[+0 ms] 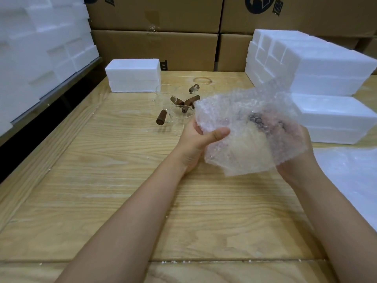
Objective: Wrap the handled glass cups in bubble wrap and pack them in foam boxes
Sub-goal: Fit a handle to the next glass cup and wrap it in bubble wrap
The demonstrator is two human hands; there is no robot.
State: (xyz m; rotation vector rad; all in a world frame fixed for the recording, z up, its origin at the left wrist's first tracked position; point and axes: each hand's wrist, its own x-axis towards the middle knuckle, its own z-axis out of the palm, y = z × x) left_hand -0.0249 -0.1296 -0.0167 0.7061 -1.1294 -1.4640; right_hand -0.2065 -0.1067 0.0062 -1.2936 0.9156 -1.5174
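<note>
A crumpled sheet of bubble wrap (240,135) is held above the wooden table (102,180) between both hands. A dark handle (257,119) shows faintly through it, so a cup sits inside. My left hand (201,139) grips the wrap's left side with the thumb pressed on top. My right hand (295,148) holds the right side, partly hidden behind the wrap. Several clear glass cups with brown handles (179,107) stand grouped on the table just beyond the wrap. A closed white foam box (133,75) sits behind them at the table's far edge.
Stacked foam boxes (318,78) fill the right side of the table. More foam pieces (40,48) pile up on the left beyond the table edge. Cardboard cartons (159,27) form a wall at the back. A white sheet (353,176) lies at the right.
</note>
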